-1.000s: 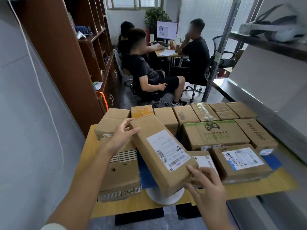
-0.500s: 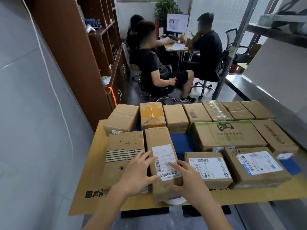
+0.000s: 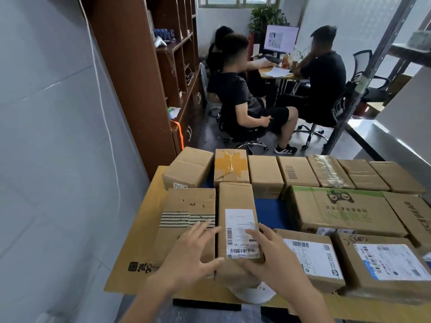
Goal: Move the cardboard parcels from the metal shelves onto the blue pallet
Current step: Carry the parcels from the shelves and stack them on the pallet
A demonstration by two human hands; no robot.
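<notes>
A long narrow cardboard parcel (image 3: 236,213) with a white shipping label lies flat among several parcels on the blue pallet (image 3: 268,213), which is covered at its edges by flat cardboard sheets (image 3: 142,231). My left hand (image 3: 193,255) hovers at the parcel's near left side, fingers spread, holding nothing. My right hand (image 3: 270,255) rests with open fingers on the parcel's near right corner, over the label. A striped box (image 3: 186,213) sits directly left of the parcel, and a labelled box (image 3: 312,257) lies to its right.
Metal shelves (image 3: 373,134) with an upright post run along the right. A tall wooden bookcase (image 3: 140,73) stands on the left, beside a grey wall. Three people sit on office chairs around a desk (image 3: 277,73) beyond the pallet. A white round object (image 3: 251,293) lies under the parcel's near end.
The long parcel went from tilted in both hands to lying flat on the pallet between the striped box and the labelled box. My fingers have since opened and loosened from it.
</notes>
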